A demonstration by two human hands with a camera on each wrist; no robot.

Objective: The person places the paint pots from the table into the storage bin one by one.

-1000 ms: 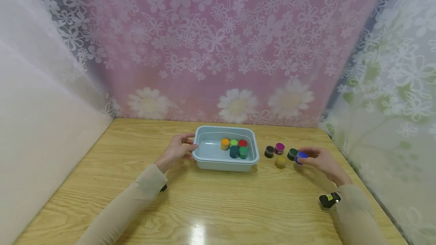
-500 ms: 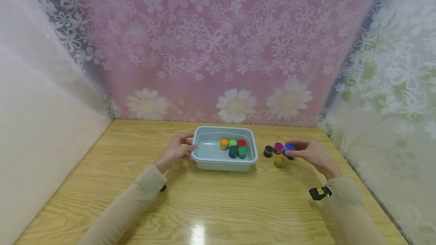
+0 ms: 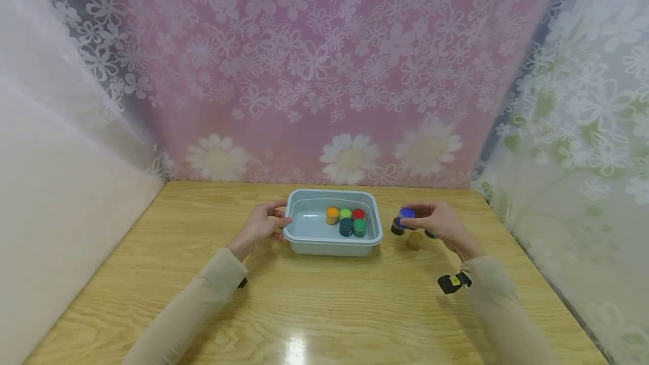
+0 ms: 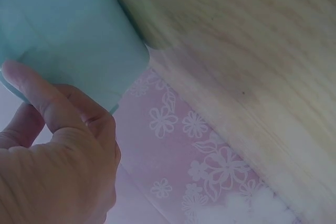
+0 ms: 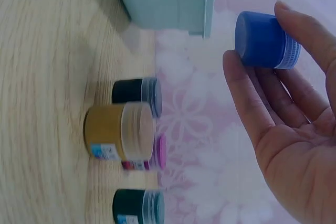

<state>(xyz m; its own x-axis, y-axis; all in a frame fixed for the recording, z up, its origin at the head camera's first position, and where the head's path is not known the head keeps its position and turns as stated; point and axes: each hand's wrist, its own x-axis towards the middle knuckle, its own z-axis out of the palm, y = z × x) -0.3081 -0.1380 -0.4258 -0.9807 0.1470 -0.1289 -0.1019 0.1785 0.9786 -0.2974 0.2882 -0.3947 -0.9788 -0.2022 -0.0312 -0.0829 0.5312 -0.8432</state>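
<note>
My right hand (image 3: 442, 225) pinches a small blue paint jar (image 3: 406, 216) between thumb and fingers. In the right wrist view the blue jar (image 5: 262, 40) is held on its side relative to the picture, raised off the table. Below it are a black jar (image 3: 397, 227), an ochre jar (image 3: 414, 240) and a dark green jar (image 3: 430, 234). A magenta jar (image 5: 161, 151), covered by the hand in the head view, shows in the right wrist view. My left hand (image 3: 258, 226) grips the left rim of a pale blue plastic tub (image 3: 332, 248), thumb over the edge.
Inside the tub several paint jars stand grouped at its right side, among them an orange jar (image 3: 332, 216), a red jar (image 3: 358, 214) and a green jar (image 3: 359, 228). The wooden table (image 3: 314, 303) ends at a flowered pink curtain (image 3: 304, 100) behind.
My right hand has lifted the blue jar from the right end of the jar group and carried it left over the others. The left hand keeps its grip on the tub.
</note>
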